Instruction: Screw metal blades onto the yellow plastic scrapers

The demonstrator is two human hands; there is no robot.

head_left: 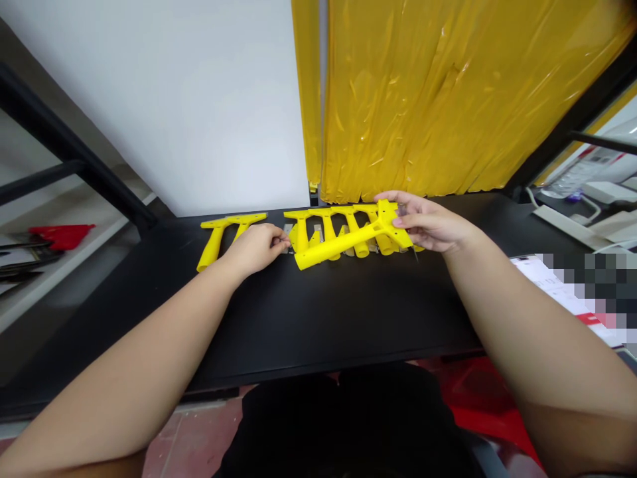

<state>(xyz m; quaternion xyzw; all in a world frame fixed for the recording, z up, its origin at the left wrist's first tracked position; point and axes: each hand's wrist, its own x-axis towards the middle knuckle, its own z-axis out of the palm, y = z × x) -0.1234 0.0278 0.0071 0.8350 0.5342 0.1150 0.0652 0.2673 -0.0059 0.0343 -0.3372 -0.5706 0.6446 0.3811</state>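
Observation:
My right hand (432,224) is closed on the head of a yellow T-shaped scraper (336,247). Its round handle slants down to the left, and a thin dark edge shows at the lower end of the head. My left hand (256,249) is pinched low over the table, beside a small grey flat piece (287,230); whatever sits between its fingertips is too small to make out. Behind the held scraper lies a row of several similar yellow scrapers (361,247), partly covered. Left of my left hand rest more yellow scrapers (212,249), one partly hidden by that hand.
The black table (348,318) has a white panel (209,99) and a yellow plastic curtain (423,99) behind it. Black metal posts (99,172) stand at the sides. Papers (557,285) lie at the right, and a red object (60,236) sits on the left shelf.

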